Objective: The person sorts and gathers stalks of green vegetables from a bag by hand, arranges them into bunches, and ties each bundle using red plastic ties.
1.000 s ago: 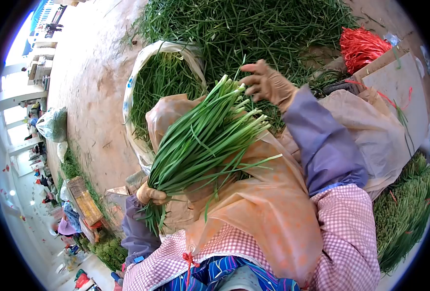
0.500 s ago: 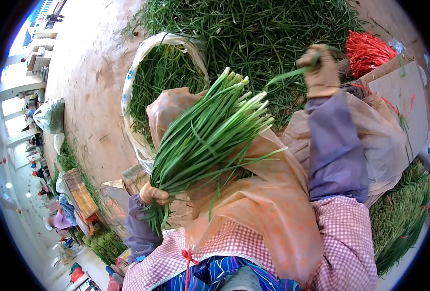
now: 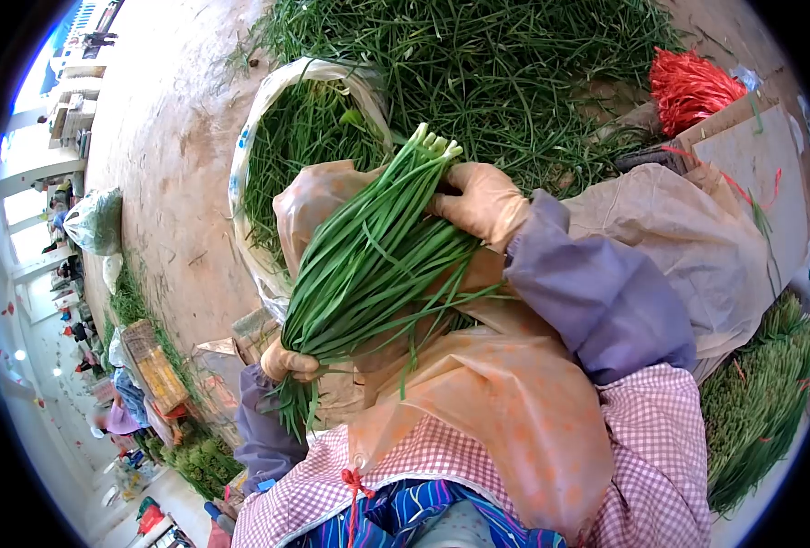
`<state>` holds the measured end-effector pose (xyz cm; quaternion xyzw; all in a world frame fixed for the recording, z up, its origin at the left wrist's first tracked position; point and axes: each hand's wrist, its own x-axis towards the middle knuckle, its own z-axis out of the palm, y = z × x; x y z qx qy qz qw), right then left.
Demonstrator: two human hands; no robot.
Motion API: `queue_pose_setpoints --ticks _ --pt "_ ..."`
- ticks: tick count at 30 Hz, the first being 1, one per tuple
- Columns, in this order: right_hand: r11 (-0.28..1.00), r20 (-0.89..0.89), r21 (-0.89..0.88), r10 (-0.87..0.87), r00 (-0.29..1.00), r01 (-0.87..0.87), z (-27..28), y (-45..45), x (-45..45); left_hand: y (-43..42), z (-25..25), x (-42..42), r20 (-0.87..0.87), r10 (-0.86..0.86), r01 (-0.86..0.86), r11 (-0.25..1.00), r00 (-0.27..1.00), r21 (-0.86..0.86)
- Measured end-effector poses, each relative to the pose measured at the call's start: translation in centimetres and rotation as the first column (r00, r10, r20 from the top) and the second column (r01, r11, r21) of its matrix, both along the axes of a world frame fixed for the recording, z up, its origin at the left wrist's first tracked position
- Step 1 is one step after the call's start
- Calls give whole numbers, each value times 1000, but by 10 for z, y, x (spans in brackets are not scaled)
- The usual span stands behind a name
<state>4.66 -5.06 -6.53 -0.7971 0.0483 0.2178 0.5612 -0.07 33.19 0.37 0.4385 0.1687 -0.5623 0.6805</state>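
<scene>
A bunch of garlic chives point(image 3: 364, 265) lies slantwise over my lap, its pale cut ends pointing up and away from me. My left hand point(image 3: 288, 363), in a tan glove, is closed round the leafy lower end. At the upper end my gloved right hand point(image 3: 485, 203) grips the side of the bunch just below the pale stems; its fingertips are partly hidden behind the leaves. A few loose leaves stick out to the right under the bunch. Beneath it, a translucent orange-spotted plastic apron point(image 3: 505, 393) covers my lap.
A white plastic bag point(image 3: 240, 192) with leaves inside stands open to the left of the bunch. Beyond lies a big heap of loose greens point(image 3: 478, 64). Red plastic ties point(image 3: 697, 91) rest at upper right, above bundled chives point(image 3: 761, 402). People and crates are far left.
My right hand has come down and left from the heap's edge, where it held a loose leaf, onto the bunch's upper end. The left hand stays in place.
</scene>
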Motion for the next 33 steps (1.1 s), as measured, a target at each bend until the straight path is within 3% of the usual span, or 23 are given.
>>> queue_pose_setpoints --ticks 1,4,8,9,12,15,16,17,18,20,22,25,28,31,33 --pt "989 1 116 -90 996 90 -3 8 2 1 1 0 1 -11 11 1000 1000 27" --pt "948 -139 265 -143 980 176 1 8 5 -1 10 1 11 -24 23 996 1000 86" --pt "964 -300 264 119 946 -37 -9 -1 13 -1 14 3 27 -27 24 992 999 120" --pt "984 -272 151 135 953 -96 -7 0 12 0 15 4 26 -35 31 990 999 135" --pt "948 -188 272 -118 975 167 -29 17 9 -10 27 8 47 -23 16 989 999 145" --pt "991 -57 -60 -120 991 116 -36 -7 14 -17 40 11 92 5 -18 989 996 149" --pt "980 170 -105 -148 974 167 -73 -25 15 -17 44 13 88 8 -21 989 996 148" --pt "939 268 -257 -156 951 227 -86 -48 18 -15 47 16 84 12 -24 989 996 145" --pt "887 197 -222 -366 910 405 -89 -68 15 -17 52 19 82 17 -28 990 996 141" --pt "859 134 -195 -456 880 474 -91 -105 7 -40 69 25 164 -3 -38 969 986 244" --pt "772 26 190 -621 783 606 -68 -112 -2 -52 79 41 205 -111 35 939 973 341" --pt "628 -137 506 -619 773 592 -4 -107 -22 -81 91 66 255 -149 36 916 955 401" --pt "580 -272 658 -410 870 479 15 -101 -42 -112 107 89 341 -220 44 889 914 455" --pt "678 -360 617 -210 909 401 11 -84 -56 -128 119 109 421 -274 43 875 865 481" --pt "578 -475 710 -30 880 403 -16 -66 -58 -144 132 115 475 -327 30 847 817 530"
